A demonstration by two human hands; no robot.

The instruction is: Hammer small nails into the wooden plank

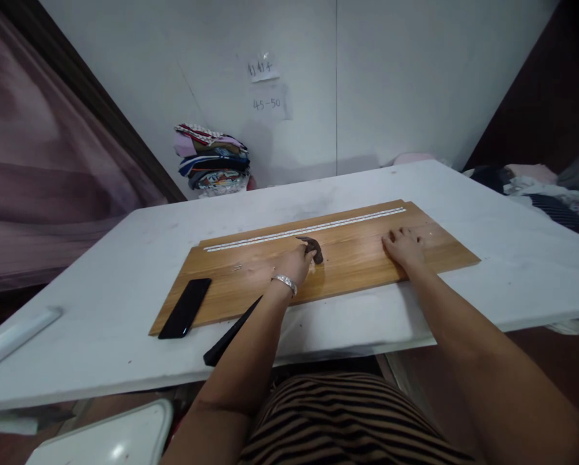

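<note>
A claw hammer [314, 249] lies at a slant over the wooden board [352, 248], its dark head on the board. Its black handle runs back under my left forearm past the board's near edge. My left hand [295, 263], with a bracelet at the wrist, is closed around the hammer just behind the head. Farther right, my right hand [405, 248] rests on the board with its fingers apart, holding nothing. Two pale patterned strips [304, 230] stretch along the board's far side. A few small nails [236, 267] lie on the board left of my left hand.
A black phone [185, 309] overlaps the board's left end. The board lies on a white table [110, 290]. Folded cloths [213, 160] are stacked at the back by the wall. A white object [20, 336] is at the left, a white stool [110, 436] below.
</note>
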